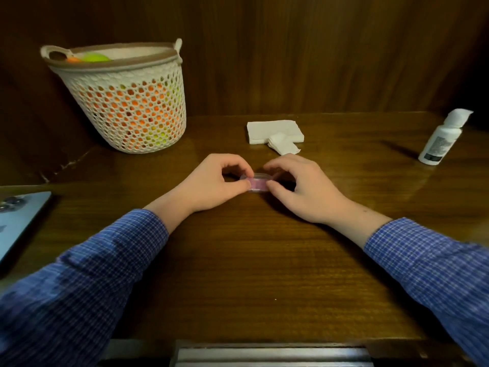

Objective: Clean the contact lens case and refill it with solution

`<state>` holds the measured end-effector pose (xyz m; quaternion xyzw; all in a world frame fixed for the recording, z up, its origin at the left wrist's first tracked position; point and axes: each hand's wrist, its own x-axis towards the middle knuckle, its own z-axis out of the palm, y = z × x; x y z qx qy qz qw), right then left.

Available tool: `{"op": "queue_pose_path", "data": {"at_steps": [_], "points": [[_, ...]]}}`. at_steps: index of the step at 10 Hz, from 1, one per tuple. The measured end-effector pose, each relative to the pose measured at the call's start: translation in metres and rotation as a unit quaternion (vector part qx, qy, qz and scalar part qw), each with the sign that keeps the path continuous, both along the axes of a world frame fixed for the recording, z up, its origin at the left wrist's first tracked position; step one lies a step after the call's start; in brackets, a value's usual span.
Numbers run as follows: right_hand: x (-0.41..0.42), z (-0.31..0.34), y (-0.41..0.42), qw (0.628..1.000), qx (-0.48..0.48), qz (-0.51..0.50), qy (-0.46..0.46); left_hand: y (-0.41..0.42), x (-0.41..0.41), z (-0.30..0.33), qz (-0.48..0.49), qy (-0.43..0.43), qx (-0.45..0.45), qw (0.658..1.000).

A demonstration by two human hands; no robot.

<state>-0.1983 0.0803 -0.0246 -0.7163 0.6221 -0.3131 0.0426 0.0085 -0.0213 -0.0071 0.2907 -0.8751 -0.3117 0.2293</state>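
Leftmost, at the near left edge of the wooden desk (251,260), lay a grey-blue phone (18,221), back up, partly cut off by the frame. Farther back on the left stood a white mesh basket (127,107) with a brown rim and two loop handles; orange and yellow-green things showed through its holes, too blurred to identify.

My left hand (211,184) rested on the desk near the centre, blue checked sleeve (92,274) drawn back from the wrist. Its thumb and curled fingers pinched the left end of the contact lens case (256,182). The case sat low at the desk surface between both hands, small, pinkish-purple with a clear rim or lid on top; I could not tell whether it touched the wood or whether its lid was on tight. My right hand (304,189) pinched the right end of the case in the same way, fingers curled over it, thumb on the near side.

Just beyond the hands, slightly right of centre, lay a folded white tissue (272,131), with a smaller white pad (283,145) overlapping its near right corner.

Far right stood a white solution bottle (443,139), upright, white cap on, dark label facing me, well apart from the case.
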Motion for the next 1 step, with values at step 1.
{"op": "queue_pose_path", "data": {"at_steps": [1], "points": [[0.0013, -0.0014, 0.0046, 0.999, 0.003, -0.020, -0.027, 0.0121, 0.0006, 0.0016, 0.073, 0.057, 0.019, 0.996]]}}
